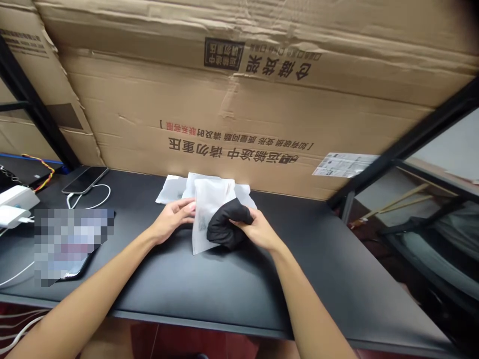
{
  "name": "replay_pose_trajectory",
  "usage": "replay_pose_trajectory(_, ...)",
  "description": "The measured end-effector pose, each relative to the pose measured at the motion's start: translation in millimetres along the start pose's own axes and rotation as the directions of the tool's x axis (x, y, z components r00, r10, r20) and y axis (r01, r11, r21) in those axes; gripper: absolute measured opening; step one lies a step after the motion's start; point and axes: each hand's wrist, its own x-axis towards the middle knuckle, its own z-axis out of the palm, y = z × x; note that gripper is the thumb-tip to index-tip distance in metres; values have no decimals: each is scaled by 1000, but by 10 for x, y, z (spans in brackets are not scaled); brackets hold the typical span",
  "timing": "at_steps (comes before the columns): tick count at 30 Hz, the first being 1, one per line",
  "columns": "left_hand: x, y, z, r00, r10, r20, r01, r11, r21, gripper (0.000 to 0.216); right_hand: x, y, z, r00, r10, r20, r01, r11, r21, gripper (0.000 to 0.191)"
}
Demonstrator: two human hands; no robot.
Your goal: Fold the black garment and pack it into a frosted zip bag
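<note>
My left hand (pixel 172 219) is closed on the left edge of a whitish, see-through plastic bag (pixel 204 199) with small print on it. The bag stands tilted above the black table. A bundle of folded black cloth (pixel 226 227) is pinched in my right hand (pixel 260 229), between thumb and fingers. It overlaps the bag's lower right part; whether any of it is inside the bag, I cannot tell. Behind lie more whitish bags (pixel 172 189), flat on the table near the cardboard and partly hidden.
Printed cardboard (pixel 239 104) rises along the back of the black table (pixel 318 264). On the left are a phone (pixel 85 179) with a white cable, white chargers (pixel 18 199) and a blurred-out device (pixel 75 244). Black metal posts (pixel 404 129) flank the table.
</note>
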Motion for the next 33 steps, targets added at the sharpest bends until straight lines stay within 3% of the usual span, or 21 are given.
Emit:
replay_pose_trajectory(3, -21, -39, 66, 998, -19, 63, 15, 998, 64, 49, 18, 29, 28, 996, 11, -92, -8, 1000, 29, 30)
replay_pose_trajectory(9, -14, -64, 75, 998, -39, 43, 35, 995, 94, 47, 43, 158, 56, 978, 91, -186, -67, 989, 128, 39)
replay_pose_trajectory(16, -9, -109, 94, 998, -49, -38, 54, 986, 156, 48, 73, 206, 126, 986, 81, -148, -58, 986, 155, 35)
replay_pose_trajectory(25, -13, -169, 158, 997, -49, -67, 59, 987, 149, 41, 61, 127, 61, 980, 78, -185, -45, 984, 172, 35)
replay_pose_trajectory(30, -21, -108, 134, 985, 71, -157, -37, 977, 211, 34, 17, 48, 156, 964, 170, -204, -80, 918, 389, 40)
replay_pose_trajectory(32, -60, -63, 139, 946, 215, -244, -137, 944, 300, 31, -46, -35, 209, 959, 231, -163, -118, 851, 511, 39)
replay_pose_trajectory(33, -91, -46, 151, 903, 311, -296, -194, 911, 365, 29, -87, -90, 240, 962, 242, -129, -131, 817, 562, 39)
